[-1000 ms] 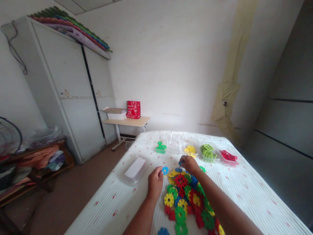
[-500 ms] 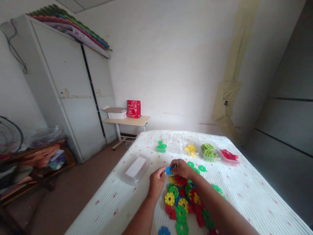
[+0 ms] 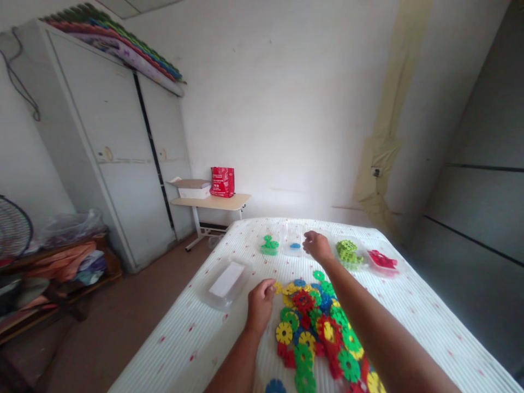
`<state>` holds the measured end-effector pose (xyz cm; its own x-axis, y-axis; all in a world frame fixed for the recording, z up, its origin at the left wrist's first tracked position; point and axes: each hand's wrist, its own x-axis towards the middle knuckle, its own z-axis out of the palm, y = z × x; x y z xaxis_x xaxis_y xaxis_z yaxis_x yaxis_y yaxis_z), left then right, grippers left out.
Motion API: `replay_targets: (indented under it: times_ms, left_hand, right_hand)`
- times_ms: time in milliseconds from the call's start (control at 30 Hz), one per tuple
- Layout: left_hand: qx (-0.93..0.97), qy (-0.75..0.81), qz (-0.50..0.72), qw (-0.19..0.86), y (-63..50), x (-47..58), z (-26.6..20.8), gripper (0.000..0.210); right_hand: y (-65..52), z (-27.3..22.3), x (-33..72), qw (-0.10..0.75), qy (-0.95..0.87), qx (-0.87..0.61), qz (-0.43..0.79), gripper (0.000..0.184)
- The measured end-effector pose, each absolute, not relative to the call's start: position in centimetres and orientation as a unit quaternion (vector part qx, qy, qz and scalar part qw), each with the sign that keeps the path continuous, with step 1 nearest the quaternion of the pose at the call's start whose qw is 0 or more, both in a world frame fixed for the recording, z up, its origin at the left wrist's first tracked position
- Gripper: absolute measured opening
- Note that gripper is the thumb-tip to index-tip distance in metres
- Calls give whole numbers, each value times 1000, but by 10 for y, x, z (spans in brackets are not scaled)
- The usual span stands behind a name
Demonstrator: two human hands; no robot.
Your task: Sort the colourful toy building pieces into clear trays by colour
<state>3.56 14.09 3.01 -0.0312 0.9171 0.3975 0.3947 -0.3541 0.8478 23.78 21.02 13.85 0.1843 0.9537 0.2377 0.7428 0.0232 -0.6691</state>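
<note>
My right hand (image 3: 317, 245) reaches over the far side of the table, fingertips bent and a little apart, with nothing visible in them. Just left of it, a blue notched plastic disc (image 3: 295, 246) lies in a clear plastic container (image 3: 291, 236). My left hand (image 3: 261, 305) is curled closed at the left edge of a heap of notched discs (image 3: 303, 300) in red, green, yellow and blue. Its fingertips meet a yellow disc (image 3: 278, 287); whether they grip it is unclear. My right hand and forearm hide the container of yellow discs and part of the heap.
Along the far side stand containers of green discs (image 3: 269, 245), light green pieces (image 3: 347, 251) and red pieces (image 3: 382, 258). A clear lid (image 3: 226, 285) with a white label lies left of my left hand. A single blue disc (image 3: 275, 386) lies near the front.
My right hand has moved from beside the left hand out to the far containers. The blue disc, earlier between both hands, now lies in a clear container. My left hand has barely moved.
</note>
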Motion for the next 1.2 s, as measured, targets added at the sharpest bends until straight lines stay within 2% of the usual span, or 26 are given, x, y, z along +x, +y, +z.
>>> replay_targets:
  times_ms: [133,233,433,533,667,800,900,1000,1200]
  left_hand:
    - [661,495,504,254,142,37,29,25]
    - [670,488,499,252,143,40,27,24]
    - [676,492,491,244,142,38,27,24]
    - [677,494,490,239,141,37,28,25]
    - [680,492,490,238,141,35,29,25]
    - [677,495,492,233,142,34,30,26]
    - [673,494,496,239,142,35,28,26]
    - [673,495,491,247,144,36,25,26]
    - [678,508,468,252,148,37,20,27]
  right_hand:
    - [172,120,256,328,-652,-674,113,19]
    - [140,105,260,275,-683,-669,105,14]
    - [97,97,223,146,-730,-665,60,51]
    - [89,93,202,121,-727,-676,15,52]
    - [87,88,191,119,-723,-681,-6,37]
    - [88,92,211,148,-717,-681,24,35]
    - [91,100,253,190,-683,-705,17,31]
    - [95,113,309,234,-598,-765,-43,30]
    - [109,147,386,258,-552,-789,-80,28]
